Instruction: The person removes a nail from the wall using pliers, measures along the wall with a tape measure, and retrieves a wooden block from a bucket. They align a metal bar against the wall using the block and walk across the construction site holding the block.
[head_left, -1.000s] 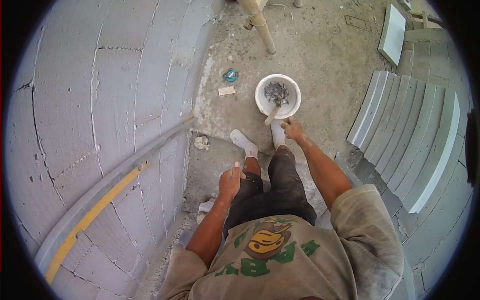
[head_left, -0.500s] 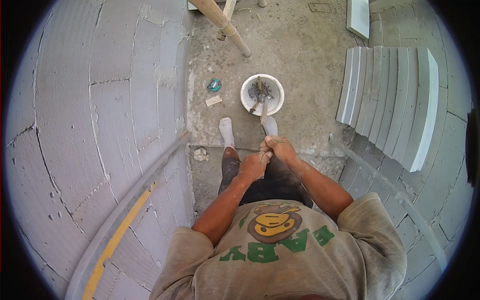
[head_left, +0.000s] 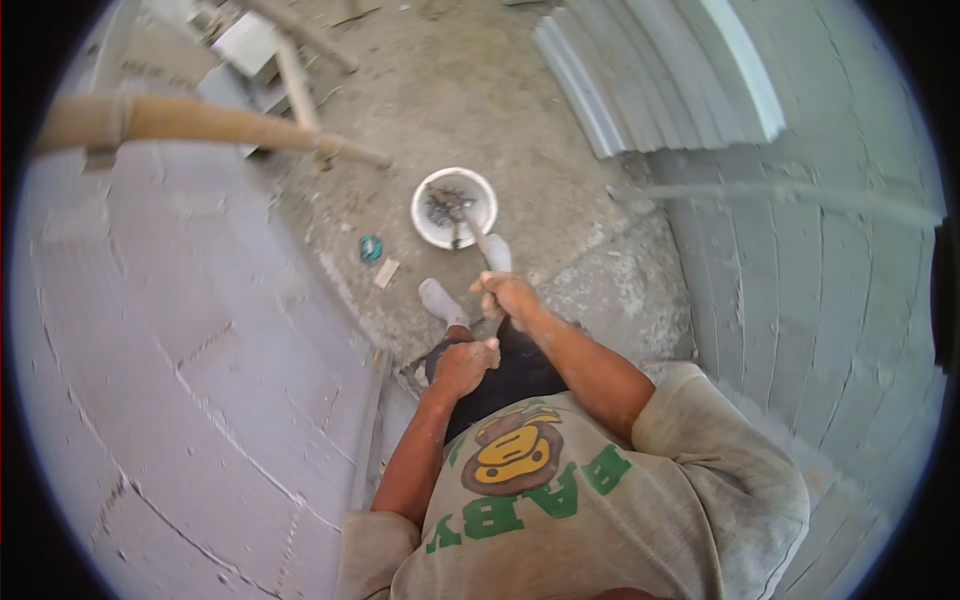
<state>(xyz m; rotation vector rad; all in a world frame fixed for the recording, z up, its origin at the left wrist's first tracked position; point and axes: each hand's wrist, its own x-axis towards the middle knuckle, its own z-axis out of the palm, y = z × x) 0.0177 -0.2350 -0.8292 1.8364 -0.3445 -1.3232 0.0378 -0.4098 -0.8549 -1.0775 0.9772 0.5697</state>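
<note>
My left hand [head_left: 466, 368] is closed in front of my dark trousers, its thumb uppermost. Ahead of it and slightly to the right, my right hand [head_left: 507, 295] has its fingers curled. What either hand holds, if anything, I cannot make out. Beyond them a white bucket [head_left: 484, 223] stands on the floor with dark, wet-looking stuff and tools inside. A pale wooden handle [head_left: 478, 236] leans over its near rim, its end close to my right hand; whether they touch is unclear.
Left of the bucket lie a teal tape measure [head_left: 371, 247] and a small pale block [head_left: 387, 273]. Bamboo poles [head_left: 220, 125] slant in at upper left. Grey block walls [head_left: 200, 350] rise on both sides, with stacked panels [head_left: 640, 70] at upper right.
The view has turned, so the bucket and floor things sit further left. My hands, close together before, have moved apart, the right one farther forward than the left.
</note>
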